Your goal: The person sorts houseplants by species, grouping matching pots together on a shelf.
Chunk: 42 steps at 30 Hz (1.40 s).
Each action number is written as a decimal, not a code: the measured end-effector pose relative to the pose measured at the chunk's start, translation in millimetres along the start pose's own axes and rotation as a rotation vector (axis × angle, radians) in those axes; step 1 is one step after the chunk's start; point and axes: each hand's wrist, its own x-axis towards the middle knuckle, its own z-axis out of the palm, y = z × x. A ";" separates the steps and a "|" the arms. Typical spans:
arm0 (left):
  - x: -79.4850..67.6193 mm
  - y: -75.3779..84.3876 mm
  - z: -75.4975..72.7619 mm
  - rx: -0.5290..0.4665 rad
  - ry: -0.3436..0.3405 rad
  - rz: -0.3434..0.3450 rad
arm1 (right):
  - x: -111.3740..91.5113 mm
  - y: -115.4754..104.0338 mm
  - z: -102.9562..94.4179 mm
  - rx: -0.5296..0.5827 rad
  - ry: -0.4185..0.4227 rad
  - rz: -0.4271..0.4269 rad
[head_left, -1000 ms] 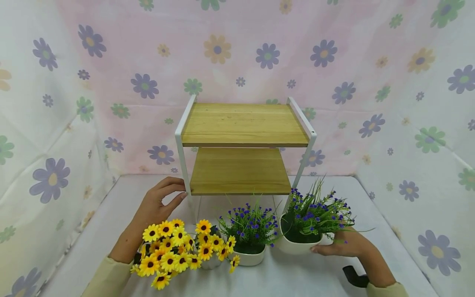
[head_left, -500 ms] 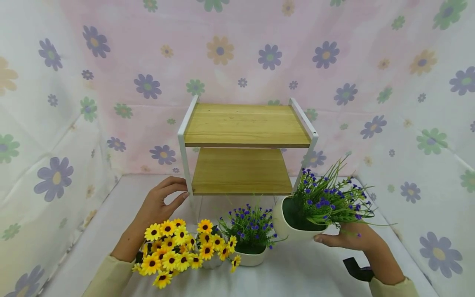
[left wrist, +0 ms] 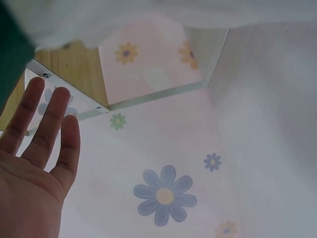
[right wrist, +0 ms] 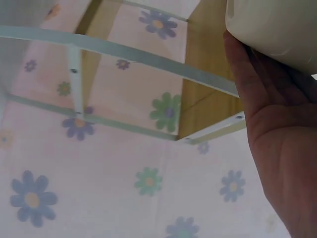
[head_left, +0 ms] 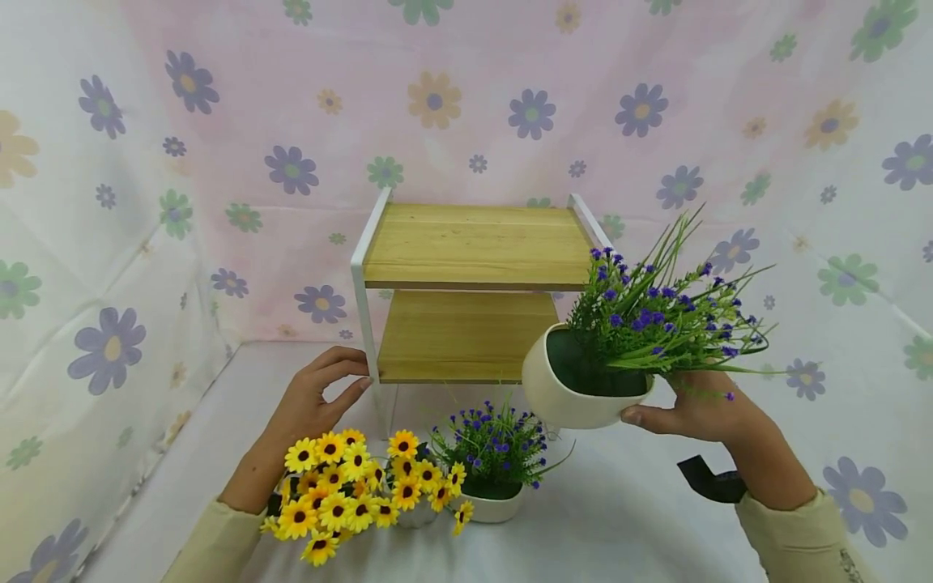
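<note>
In the head view my right hand (head_left: 703, 409) holds a white pot of purple flowers and grass (head_left: 594, 409) in the air, off the right front of the two-tier shelf (head_left: 481, 243). The pot tilts to the right. The right wrist view has my palm and fingers under the pot's pale wall (right wrist: 277, 29). At the shelf's left post, my left hand (head_left: 309, 405) touches the frame near the lower board with thumb and fingers. The fingers (left wrist: 44, 124) look fairly straight in the left wrist view, beside the white frame.
A second purple-flowered pot (head_left: 496, 506) stands on the white tabletop (head_left: 605, 534) before the shelf. Left of it are yellow daisy-like flowers (head_left: 335, 494), close to my left forearm. Flower-patterned cloth (head_left: 466, 105) encloses the back and sides. A black strap (head_left: 710, 479) juts from my right wrist.
My right hand has lifted the purple-flowered pot upward, and the pot has tilted more. The other pots stay where they were. My left hand keeps its place at the shelf post.
</note>
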 end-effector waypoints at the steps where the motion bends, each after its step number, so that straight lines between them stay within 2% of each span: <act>1: 0.0 -0.2 0.0 0.002 -0.002 -0.002 | 3.8 -3.0 -2.6 0.011 -0.005 0.022; 6: -0.4 -1.6 0.8 0.013 -0.009 -0.025 | 21.1 -14.9 -11.3 0.011 -0.006 0.184; 8: -0.5 -1.5 0.7 0.015 -0.010 -0.037 | 29.6 -18.5 -13.5 0.020 -0.002 0.216; 11: -0.9 -1.2 0.4 0.015 -0.010 -0.038 | 44.1 -22.5 -16.4 0.058 -0.003 0.195; 15: -0.6 -1.0 0.4 0.012 -0.010 -0.018 | 62.9 -24.5 -21.4 0.199 0.011 0.152; 18: -0.2 -1.1 0.9 0.009 -0.005 -0.002 | 76.0 -23.0 -26.8 0.291 0.016 0.156; 23: 0.3 -2.3 1.3 0.002 0.004 0.018 | 93.7 -20.0 -37.1 0.324 -0.004 0.179; 29: -0.8 -2.5 2.0 0.010 -0.005 -0.007 | 114.3 -18.6 -45.9 0.410 0.011 0.177; 31: -1.1 -2.5 2.1 0.013 -0.009 -0.014 | 121.1 -16.4 -48.6 0.404 0.011 0.197; 38: -1.4 -3.7 2.9 0.003 -0.013 -0.002 | 135.1 1.3 -55.4 0.263 0.000 0.293; 42: -1.7 -4.4 3.0 0.009 -0.010 -0.004 | 142.6 16.1 -54.4 0.281 -0.007 0.282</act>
